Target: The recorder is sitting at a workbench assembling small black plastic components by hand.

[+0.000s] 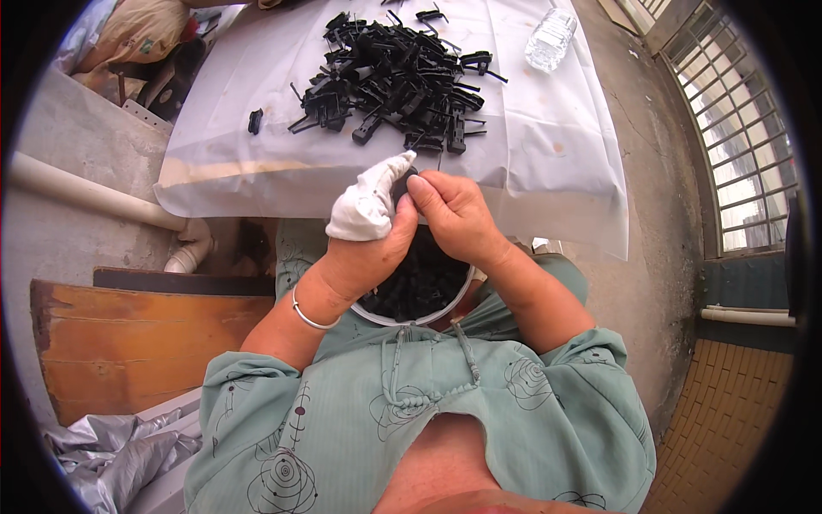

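A white cloth glove (364, 208) covers the fingers of my left hand (370, 248), while its thumb is bare. My right hand (455, 212) is bare and meets the left just off the table's near edge. Between them, both hands pinch a small black plastic part (410, 176), mostly hidden by the fingers. Below my hands, a round bucket with a pale rim (425, 321) holds many black pieces (421, 278). Ahead on the table lies a heap of black plastic parts (385, 77), some with thin prongs sticking out. One single black piece (255, 121) sits left of the heap.
A whitish plastic sheet (556, 141) drapes the table and hangs over its near edge. At the far right stands a clear plastic bottle (550, 39). Pipes (94, 190) and a brown board (154, 343) are on the left; a barred window (741, 137) is on the right.
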A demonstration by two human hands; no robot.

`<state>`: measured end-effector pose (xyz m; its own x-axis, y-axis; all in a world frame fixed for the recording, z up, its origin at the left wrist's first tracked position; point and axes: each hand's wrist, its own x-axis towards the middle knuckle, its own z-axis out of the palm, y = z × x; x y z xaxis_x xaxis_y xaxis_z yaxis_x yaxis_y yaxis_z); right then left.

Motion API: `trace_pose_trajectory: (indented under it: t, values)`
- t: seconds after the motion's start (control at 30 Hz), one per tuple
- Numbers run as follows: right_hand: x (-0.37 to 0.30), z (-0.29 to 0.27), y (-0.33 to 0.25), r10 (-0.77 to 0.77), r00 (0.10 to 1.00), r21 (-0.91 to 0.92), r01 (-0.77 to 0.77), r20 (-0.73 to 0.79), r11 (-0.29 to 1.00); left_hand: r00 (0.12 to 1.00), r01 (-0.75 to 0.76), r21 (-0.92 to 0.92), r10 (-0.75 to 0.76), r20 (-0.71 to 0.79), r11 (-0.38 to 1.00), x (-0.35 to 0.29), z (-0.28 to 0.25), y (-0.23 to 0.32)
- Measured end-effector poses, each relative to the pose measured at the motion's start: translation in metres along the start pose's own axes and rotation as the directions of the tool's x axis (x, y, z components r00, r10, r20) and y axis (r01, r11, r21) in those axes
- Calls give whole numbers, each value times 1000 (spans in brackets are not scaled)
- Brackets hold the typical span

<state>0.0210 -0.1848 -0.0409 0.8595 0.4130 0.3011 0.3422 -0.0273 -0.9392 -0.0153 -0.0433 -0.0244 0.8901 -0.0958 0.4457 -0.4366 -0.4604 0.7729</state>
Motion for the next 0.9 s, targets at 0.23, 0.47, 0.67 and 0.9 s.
trace_pose_trajectory:
  t: [0.23, 0.47, 0.67, 0.9]
  values:
    - [-1, 12, 3, 245, 969, 254, -241, 16, 937, 999, -46, 125, 48, -13, 991, -3, 4, -7]
    - [-3, 4, -6, 7, 999, 128, -2, -36, 992, 983, 179, -105, -173, 62, 978, 9, -9, 14]
    - [1, 4, -7, 250, 968, 277, -248, 27, 928, 996, -84, 123, 85, -8, 989, 8, 1, 4]
    - [-4, 1, 3, 191, 981, 280, -189, 21, 941, 978, 205, -171, -193, 82, 964, 5, -4, 13]
